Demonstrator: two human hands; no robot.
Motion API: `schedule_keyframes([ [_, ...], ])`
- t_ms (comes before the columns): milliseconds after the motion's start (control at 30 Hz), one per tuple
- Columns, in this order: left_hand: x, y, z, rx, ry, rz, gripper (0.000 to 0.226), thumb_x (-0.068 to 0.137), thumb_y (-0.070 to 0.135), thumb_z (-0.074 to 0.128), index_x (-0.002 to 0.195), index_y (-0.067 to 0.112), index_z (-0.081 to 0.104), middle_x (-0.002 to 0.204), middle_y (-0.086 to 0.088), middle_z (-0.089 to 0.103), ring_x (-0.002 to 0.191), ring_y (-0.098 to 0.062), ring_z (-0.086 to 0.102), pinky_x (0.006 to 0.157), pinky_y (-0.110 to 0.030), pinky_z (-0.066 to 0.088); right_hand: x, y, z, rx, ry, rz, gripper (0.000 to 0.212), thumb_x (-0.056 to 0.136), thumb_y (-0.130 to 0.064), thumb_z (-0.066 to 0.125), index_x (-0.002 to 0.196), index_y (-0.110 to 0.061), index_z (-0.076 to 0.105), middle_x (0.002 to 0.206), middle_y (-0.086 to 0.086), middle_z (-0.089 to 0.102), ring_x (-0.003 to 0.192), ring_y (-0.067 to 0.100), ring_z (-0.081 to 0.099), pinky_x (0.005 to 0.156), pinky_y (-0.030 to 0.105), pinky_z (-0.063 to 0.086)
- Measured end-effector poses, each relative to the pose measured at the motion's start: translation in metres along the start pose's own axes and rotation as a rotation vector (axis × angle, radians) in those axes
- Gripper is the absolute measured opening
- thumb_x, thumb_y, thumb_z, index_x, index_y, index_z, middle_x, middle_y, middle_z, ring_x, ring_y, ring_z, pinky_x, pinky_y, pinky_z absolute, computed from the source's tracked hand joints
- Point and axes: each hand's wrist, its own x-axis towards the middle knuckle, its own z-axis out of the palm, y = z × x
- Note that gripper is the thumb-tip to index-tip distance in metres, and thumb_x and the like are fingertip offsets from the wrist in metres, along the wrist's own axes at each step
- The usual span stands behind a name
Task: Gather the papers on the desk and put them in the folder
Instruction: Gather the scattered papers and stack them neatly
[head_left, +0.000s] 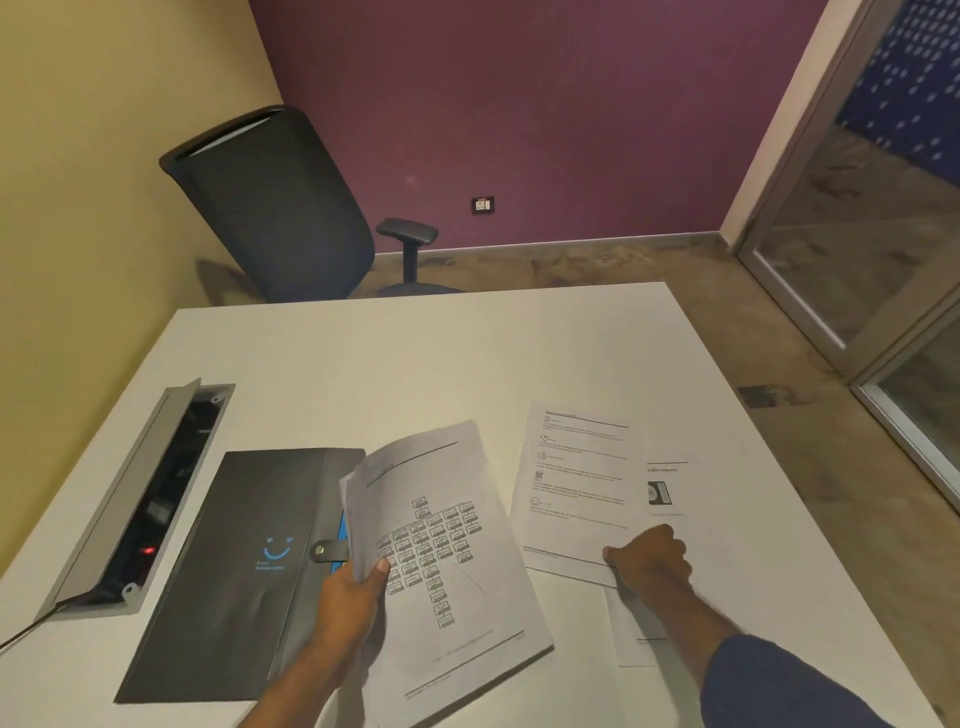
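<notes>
Fingers of the right hand (652, 558) are pinching the near edge of a text sheet (576, 488) overlapping an "Achievements" page (667, 491); the left hand (353, 587) is gripping a chart stack (441, 561). Left of it, near, the closed black folder (244, 566) is lying, long axis near-to-far, nearer the left hand.

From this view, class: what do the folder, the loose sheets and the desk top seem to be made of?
Folder: probably matte black plastic or coated card, with a snap tab.
Sheets: thin white printed paper; those the left hand holds are curling.
Desk top: smooth white, likely laminate.
</notes>
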Motion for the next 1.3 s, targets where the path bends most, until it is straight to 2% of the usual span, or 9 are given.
schedule_keyframes([
  [200, -0.004, -0.001, -0.003, 0.02, -0.002, -0.032, 0.025, 0.096, 0.022, 0.061, 0.113, 0.005, 0.067, 0.082, -0.001, 0.076, 0.074, -0.019, 0.071, 0.053, -0.023, 0.049, 0.016, 0.004, 0.016, 0.065, -0.001, 0.096, 0.055, 0.071, -0.031, 0.081, 0.104, -0.009, 0.044, 0.111, 0.013, 0.062, 0.103, 0.034, 0.061, 0.089, 0.042, 0.051],
  [367, -0.013, -0.002, -0.002, 0.039, 0.016, -0.036, 0.024, 0.097, 0.02, 0.06, 0.115, 0.006, 0.065, 0.08, 0.001, 0.074, 0.07, -0.015, 0.069, 0.052, -0.022, 0.047, 0.016, 0.018, 0.009, 0.013, -0.107, -0.091, 0.005, 0.084, -0.012, 0.057, 0.081, -0.009, 0.059, 0.079, 0.008, 0.061, 0.094, 0.03, 0.068, 0.06, 0.025, 0.045],
  [433, -0.018, 0.0, -0.001, 0.036, 0.009, -0.034, 0.025, 0.097, 0.019, 0.059, 0.117, 0.005, 0.065, 0.081, 0.0, 0.073, 0.071, -0.016, 0.069, 0.053, -0.023, 0.047, 0.016, 0.024, 0.003, -0.114, -0.106, -0.126, 0.015, 0.088, -0.014, 0.055, 0.076, -0.008, 0.062, 0.079, 0.006, 0.063, 0.101, 0.028, 0.068, 0.061, 0.023, 0.046],
  [533, -0.02, 0.004, 0.001, 0.058, 0.007, -0.034, 0.029, 0.097, 0.021, 0.06, 0.119, 0.003, 0.064, 0.085, -0.001, 0.072, 0.075, -0.016, 0.067, 0.055, -0.024, 0.046, 0.016, 0.039, -0.008, -0.132, -0.052, -0.172, 0.018, 0.091, -0.018, 0.05, 0.093, -0.007, 0.065, 0.104, 0.013, 0.069, 0.102, 0.031, 0.065, 0.073, 0.028, 0.047],
  [800, -0.022, 0.008, 0.015, 0.11, 0.021, -0.006, 0.032, 0.096, 0.024, 0.061, 0.12, 0.003, 0.064, 0.087, -0.003, 0.07, 0.08, -0.023, 0.065, 0.069, -0.035, 0.051, 0.032, 0.11, -0.044, -0.293, 0.119, -0.066, 0.024, 0.083, -0.024, 0.057, 0.105, -0.015, 0.059, 0.107, 0.009, 0.046, 0.106, 0.03, 0.049, 0.079, 0.037, 0.047],
  [900, -0.027, 0.008, 0.026, 0.139, -0.004, -0.013, 0.033, 0.097, 0.027, 0.059, 0.121, 0.005, 0.062, 0.098, -0.012, 0.068, 0.088, -0.031, 0.062, 0.088, -0.053, 0.05, 0.035, 0.119, -0.044, -0.162, 0.161, -0.029, 0.052, 0.08, -0.045, 0.066, 0.116, -0.01, 0.051, 0.119, 0.013, 0.05, 0.113, 0.035, 0.049, 0.086, 0.044, 0.048],
  [1067, -0.033, 0.009, 0.035, 0.143, -0.027, -0.007, 0.031, 0.097, 0.029, 0.058, 0.118, 0.006, 0.059, 0.099, -0.01, 0.065, 0.089, -0.031, 0.061, 0.086, -0.052, 0.047, 0.031, 0.114, -0.042, -0.12, 0.123, 0.083, 0.087, 0.059, -0.059, 0.081, 0.121, -0.01, 0.043, 0.124, 0.013, 0.052, 0.118, 0.035, 0.049, 0.088, 0.046, 0.045],
  [1167, -0.035, 0.011, 0.038, 0.157, -0.017, -0.015, 0.026, 0.096, 0.03, 0.059, 0.112, 0.01, 0.056, 0.1, -0.01, 0.062, 0.092, -0.032, 0.058, 0.092, -0.056, 0.046, 0.033, 0.11, -0.042, -0.081, 0.085, 0.13, 0.082, 0.058, -0.054, 0.083, 0.117, -0.01, 0.046, 0.11, 0.012, 0.063, 0.104, 0.034, 0.058, 0.088, 0.043, 0.042],
  [1300, -0.034, 0.011, 0.036, 0.158, -0.008, -0.007, 0.025, 0.097, 0.031, 0.057, 0.111, 0.011, 0.057, 0.098, -0.009, 0.065, 0.091, -0.032, 0.06, 0.088, -0.053, 0.048, 0.036, 0.108, -0.038, -0.092, 0.053, 0.063, 0.044, 0.075, -0.037, 0.074, 0.107, -0.012, 0.059, 0.098, 0.007, 0.069, 0.084, 0.029, 0.057, 0.083, 0.037, 0.039],
])
